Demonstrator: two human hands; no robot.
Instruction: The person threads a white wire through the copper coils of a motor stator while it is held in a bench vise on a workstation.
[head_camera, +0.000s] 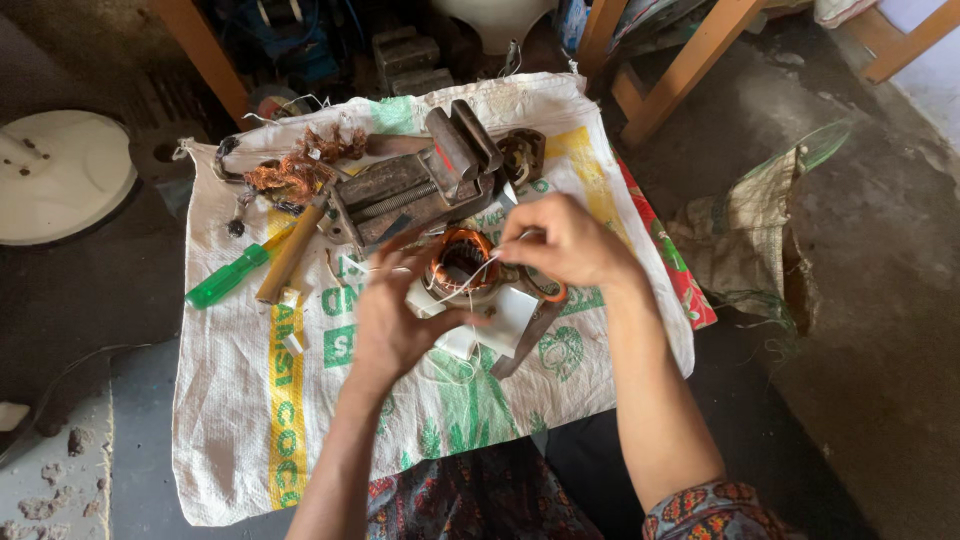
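Note:
My left hand (395, 315) holds a round motor stator with copper windings (460, 262) from below and the left. My right hand (565, 243) pinches a thin white string (470, 280) that runs across the stator's top. Both hands hover above a white woven sack (250, 400) spread as a work mat. White paper pieces (505, 318) lie just under the stator.
On the sack lie a metal bench vise (420, 180), a tangle of copper wire (290, 175), a green-handled screwdriver (228, 277), a wooden-handled tool (290, 255) and scissors (535, 320). A white round disc (60, 175) sits at left. Wooden furniture legs (690, 65) stand behind.

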